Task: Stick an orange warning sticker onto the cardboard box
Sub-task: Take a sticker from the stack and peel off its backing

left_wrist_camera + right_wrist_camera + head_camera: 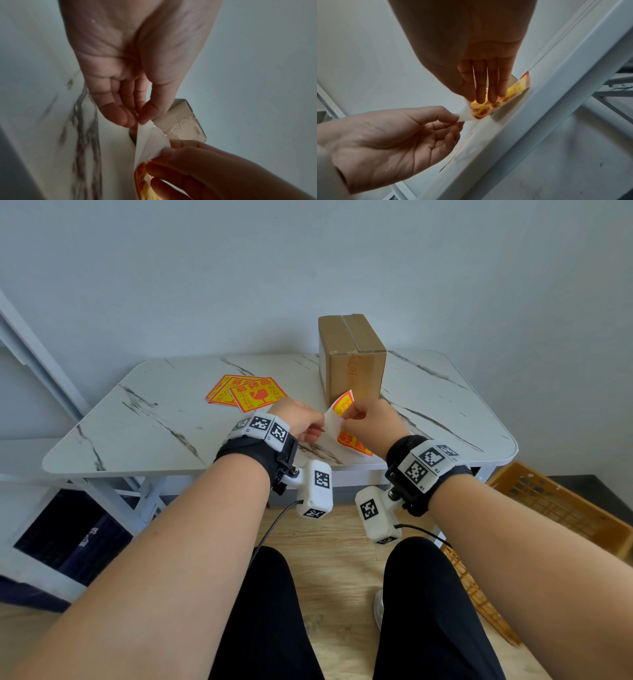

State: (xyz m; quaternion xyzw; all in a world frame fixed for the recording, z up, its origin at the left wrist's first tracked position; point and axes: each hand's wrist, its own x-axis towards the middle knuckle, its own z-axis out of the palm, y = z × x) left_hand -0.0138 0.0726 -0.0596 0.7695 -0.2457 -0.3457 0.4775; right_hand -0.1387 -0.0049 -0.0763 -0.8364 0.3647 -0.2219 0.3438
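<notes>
Left hand (301,419) pinched white backing (333,422); right hand (371,419) pinched orange sticker (352,444) over tabletop (154,426), cardboard box (352,357) just behind.

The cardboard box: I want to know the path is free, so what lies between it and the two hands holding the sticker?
In the head view only bare table separates the cardboard box from the left hand and right hand peeling the sticker.
</notes>
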